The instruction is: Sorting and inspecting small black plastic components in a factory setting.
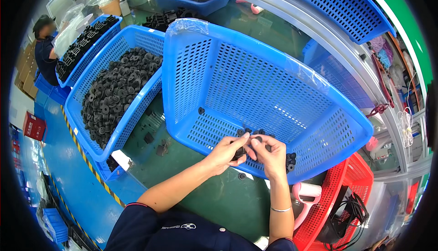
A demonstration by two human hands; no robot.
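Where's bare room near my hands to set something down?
Probably the green surface between your left forearm and right forearm, bordered by the large blue basket and your dark shirt; a loose black part sits near that basket. It's crowded left, where another blue basket is heaped with black pieces, and right, with a pink-and-white tool beside a red basket.

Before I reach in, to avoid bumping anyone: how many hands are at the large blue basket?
2: the left hand and, beside it, the right hand, both over the near edge of the large blue basket. No others seem hidden there.
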